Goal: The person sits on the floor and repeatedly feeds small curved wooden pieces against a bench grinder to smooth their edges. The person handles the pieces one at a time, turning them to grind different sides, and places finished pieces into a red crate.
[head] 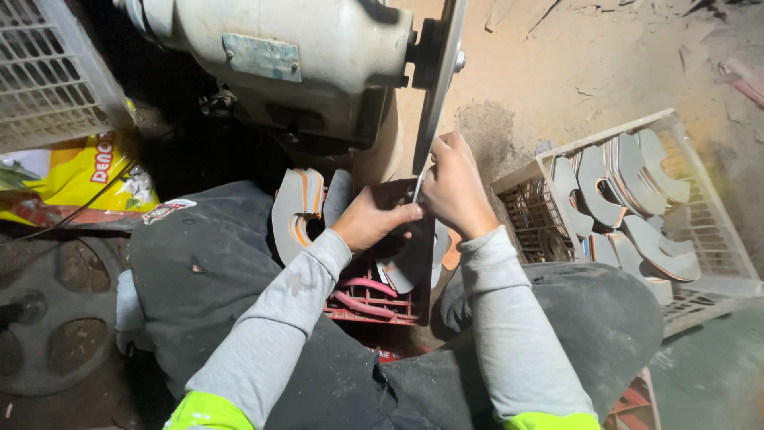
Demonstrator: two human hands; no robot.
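head view, looking down over two dark-trousered knees and grey sleeves with yellow-green cuffs. left hand (372, 219) closed around a flat grey curved piece (407, 263), fingers curled over its upper edge, thumb pointing toward the other hand. right hand (455, 189) just beside it, touching, fingers pinched on the same piece's top where it meets the thin edge of the grinding disc (434, 87). piece held upright between the knees, directly under the disc, its lower part hanging in front of a red crate (368, 301). disc mounted on the shaft of a pale, dusty motor (302, 56), seen edge-on and slanting down to the hands. more curved pieces with orange edges (296, 209) standing in the red crate, left of the hands, near the left knee. off to the right, well apart, a pale plastic crate (720, 263) on the earthen floor, filled with a stack of similar grey crescent pieces (629, 199). upper left, a white lattice basket (44, 72), and below it a yellow bag (76, 179) lying on the ground. dark round moulded shape (52, 314) at lower left.
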